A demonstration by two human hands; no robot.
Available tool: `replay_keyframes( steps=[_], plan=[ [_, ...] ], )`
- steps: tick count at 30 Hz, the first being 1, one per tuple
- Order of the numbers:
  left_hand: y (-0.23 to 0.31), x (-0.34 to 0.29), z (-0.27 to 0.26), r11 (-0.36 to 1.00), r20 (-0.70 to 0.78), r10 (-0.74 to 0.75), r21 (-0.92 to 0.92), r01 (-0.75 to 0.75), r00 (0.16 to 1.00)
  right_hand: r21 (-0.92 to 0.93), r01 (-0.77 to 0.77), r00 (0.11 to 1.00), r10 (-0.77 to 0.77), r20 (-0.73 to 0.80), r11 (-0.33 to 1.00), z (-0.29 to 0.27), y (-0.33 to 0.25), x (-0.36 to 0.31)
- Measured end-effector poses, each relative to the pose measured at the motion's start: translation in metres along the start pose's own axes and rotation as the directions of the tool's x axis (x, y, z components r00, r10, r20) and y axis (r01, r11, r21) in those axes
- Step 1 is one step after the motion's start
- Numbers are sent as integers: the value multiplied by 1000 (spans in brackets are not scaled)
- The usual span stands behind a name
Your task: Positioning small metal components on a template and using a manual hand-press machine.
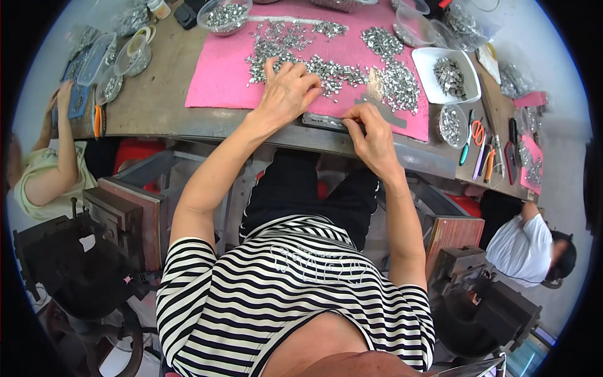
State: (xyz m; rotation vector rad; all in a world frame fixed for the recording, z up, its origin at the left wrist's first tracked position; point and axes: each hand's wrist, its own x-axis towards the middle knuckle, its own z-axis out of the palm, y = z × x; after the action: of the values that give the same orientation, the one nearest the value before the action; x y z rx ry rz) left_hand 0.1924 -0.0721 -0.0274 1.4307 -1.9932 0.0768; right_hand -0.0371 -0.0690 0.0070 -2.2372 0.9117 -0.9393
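One shallow dark tray (323,121) with small metal pieces in it lies along the front edge of the bench (169,81), right above the lap. The right hand (375,135) is at its right end, thumb and forefinger nearly together; whether they pinch anything I cannot tell. One flat grey strip (394,118) lies just past that hand. The left hand (284,91) reaches over one pink mat (217,75), fingers curled into the metal pieces (333,74); their grip is hidden. The pieces, too many to count, are short, shiny and silvery, in loose heaps. A pink band separates them from the mat's left edge, with brown bench showing beyond. One white dish (424,74) borders the mat's right; one clear bowl (220,29) stands at its far left.
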Motion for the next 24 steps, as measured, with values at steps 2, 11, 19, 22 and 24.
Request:
replay_keyframes(
  steps=[2,11,19,22,24],
  plan=[
    [-3,2,3,1000,1,14,-3,-14,1000,-67,34,999,-34,-1,997,3,1,-2],
    [-5,3,2,999,42,41,-38,-39,998,-303,182,981,-193,-8,936,11,-2,-6],
    [-8,1,6,993,-52,115,13,-114,992,-389,286,947,-321,-25,876,14,1,-12],
    [-7,-1,5,993,-51,117,-11,-117,992,-399,273,946,-320,-56,876,17,4,-12],
    [-8,-1,7,993,-70,115,9,-114,991,-385,269,951,-306,-36,883,16,3,-12]
  ],
)
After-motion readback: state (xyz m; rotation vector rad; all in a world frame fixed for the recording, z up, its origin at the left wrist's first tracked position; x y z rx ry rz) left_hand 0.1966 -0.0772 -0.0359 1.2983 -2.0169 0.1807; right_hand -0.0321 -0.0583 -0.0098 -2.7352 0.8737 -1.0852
